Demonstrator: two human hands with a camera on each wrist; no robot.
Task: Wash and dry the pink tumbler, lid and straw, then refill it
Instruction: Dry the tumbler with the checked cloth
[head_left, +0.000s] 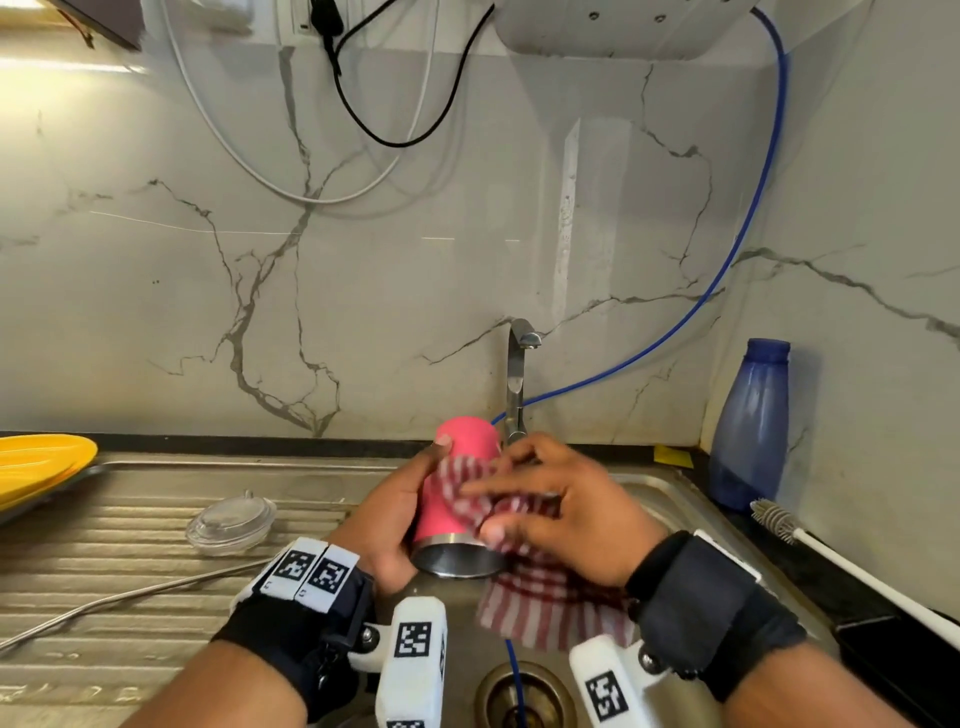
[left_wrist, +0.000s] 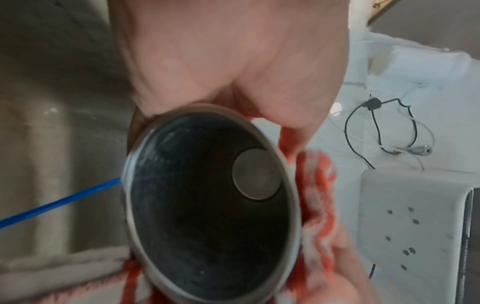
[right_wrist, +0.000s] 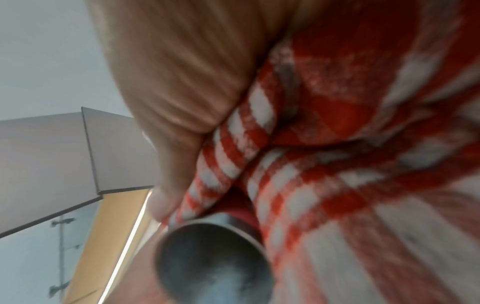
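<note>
Left hand (head_left: 395, 512) fingers curl around the tumbler (head_left: 457, 493), held tilted above the sink (head_left: 670, 499), open end toward the wrists. Right hand (head_left: 561, 514) presses the checked cloth (head_left: 545, 597) onto its side. Risk: wet metal slipping, dropping into the sink.

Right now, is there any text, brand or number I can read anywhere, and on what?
None can be read.
Wrist bands: black-and-white square code tags only, no letters.
Tumbler: plain pink side, no brand showing; the cloth covers part of it.
Blue bottle: no label in view.
White box on the wall: no marking that I can make out.
</note>
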